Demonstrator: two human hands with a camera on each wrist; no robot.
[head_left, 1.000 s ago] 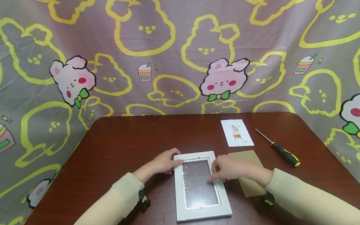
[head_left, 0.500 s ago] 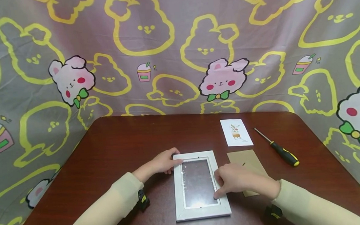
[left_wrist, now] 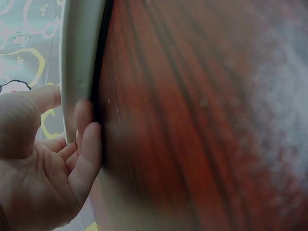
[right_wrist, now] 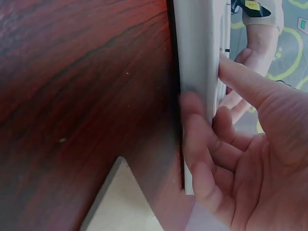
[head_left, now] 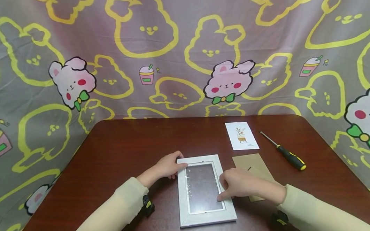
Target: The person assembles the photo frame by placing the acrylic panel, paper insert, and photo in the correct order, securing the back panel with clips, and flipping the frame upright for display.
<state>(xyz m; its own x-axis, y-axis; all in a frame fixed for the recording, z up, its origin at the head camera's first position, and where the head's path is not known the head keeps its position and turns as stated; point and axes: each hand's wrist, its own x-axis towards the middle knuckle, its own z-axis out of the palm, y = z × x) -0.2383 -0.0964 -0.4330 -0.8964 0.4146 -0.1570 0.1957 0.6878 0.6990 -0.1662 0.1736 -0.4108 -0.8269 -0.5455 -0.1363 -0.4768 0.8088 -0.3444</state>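
Note:
A white picture frame (head_left: 207, 218) lies flat on the dark brown table, with a clear pane (head_left: 202, 188) in its opening. At its upper left corner my left hand (head_left: 168, 167) grips the border, thumb on top and fingers along the outer side. My right hand (head_left: 238, 183) holds the right border, its thumb over the inner edge near the pane. In the left wrist view, curled fingers of the left hand (left_wrist: 48, 178) touch the frame's side (left_wrist: 79, 62). The right wrist view has the right hand (right_wrist: 260, 149) pinching the frame's edge (right_wrist: 195, 48).
A brown backing board (head_left: 256, 162) with a small dark mark lies partly under my right forearm. Beyond it is a white card (head_left: 242, 137) with a plant drawing. A black and yellow screwdriver (head_left: 290, 157) lies at the right. A patterned curtain (head_left: 169, 60) hangs behind the table.
My right hand has slid down along the frame's right border toward me, uncovering more of the backing board and its dark mark. The left hand and the frame stay in place.

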